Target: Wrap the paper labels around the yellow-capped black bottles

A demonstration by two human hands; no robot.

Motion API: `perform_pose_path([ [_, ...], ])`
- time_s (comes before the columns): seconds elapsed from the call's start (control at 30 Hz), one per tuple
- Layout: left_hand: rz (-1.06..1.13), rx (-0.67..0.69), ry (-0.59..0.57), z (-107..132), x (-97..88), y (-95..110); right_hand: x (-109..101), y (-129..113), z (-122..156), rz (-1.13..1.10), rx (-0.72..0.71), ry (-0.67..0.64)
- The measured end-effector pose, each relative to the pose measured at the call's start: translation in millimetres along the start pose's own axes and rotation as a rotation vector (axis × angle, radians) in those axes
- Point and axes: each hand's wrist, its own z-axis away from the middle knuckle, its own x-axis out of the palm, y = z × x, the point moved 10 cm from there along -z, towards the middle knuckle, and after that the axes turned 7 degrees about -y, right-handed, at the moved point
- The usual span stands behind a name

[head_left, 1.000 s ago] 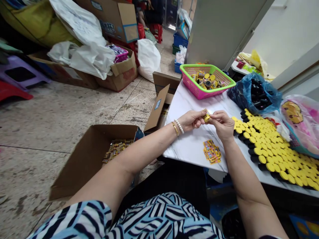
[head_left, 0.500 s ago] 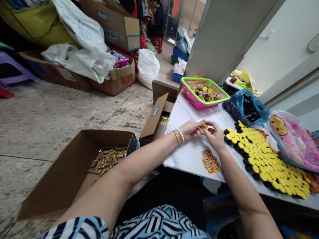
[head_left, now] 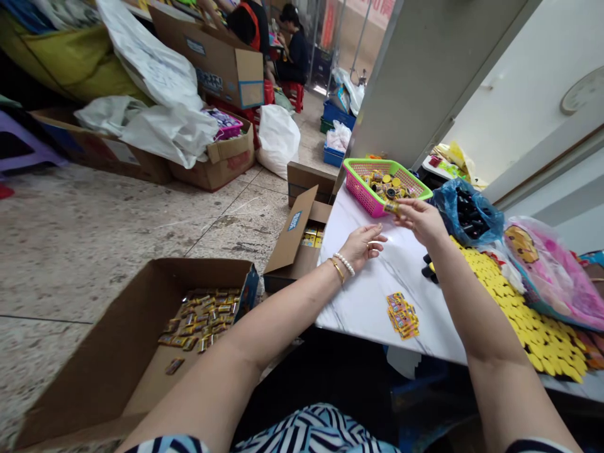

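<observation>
My right hand [head_left: 418, 220] pinches a small yellow-labelled cylinder [head_left: 391, 206] by its end, at the front side of a pink and green basket [head_left: 365, 196]. Similar cylinders [head_left: 389, 182], some showing yellow or black ends, lie heaped in that basket. Over the white marbled table [head_left: 358, 302], my left hand [head_left: 362, 246] is open with nothing in it, fingers loosely apart and pointing right. A small pile of yellow-orange printed labels [head_left: 402, 316] lies near the table's front edge. To the right stand many yellow-topped black pieces [head_left: 514, 302], partly hidden by my right forearm.
Blue bag [head_left: 467, 211] with dark pieces and pink plastic bag [head_left: 552, 267] sit at the table's right. On the floor at left, an open carton [head_left: 94, 371] contains more cylinders; another carton [head_left: 292, 242] stands against the table. Two people [head_left: 295, 47] sit in the background.
My hands have come apart. The right has carried the small cylinder up to the basket's front, and the left has let go and opened over the table. The view has shifted slightly.
</observation>
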Motion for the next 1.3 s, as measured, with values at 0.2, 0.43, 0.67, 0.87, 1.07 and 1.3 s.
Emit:
perform_pose_path([
  [0.2, 0.178, 0.067, -0.105, -3, 9.0, 8, 41, 36, 45, -0.112, 0.087, -0.168],
  [0.43, 0.254, -0.006, -0.022, -6, 2.5, 2, 32, 44, 31, -0.117, 0.049, -0.046],
  [0.67, 0.026, -0.115, 0.035, 1, -0.3, -9, -29, -26, -57, 0.498, -0.273, 0.233],
  [0.87, -0.101, -0.135, 0.004, -2, 2.5, -13, 11, -8, -88, 1.134, -0.195, -0.042],
  [1.07, -0.173, -0.128, 0.009, 0, 4.4, -9, 0, 9, -129, 1.155, 0.026, -0.125],
  [1.3, -0.236, -0.136, 0.005, 3, 5.7, -11, -19, 6, -135, 1.150, 0.088, -0.089],
])
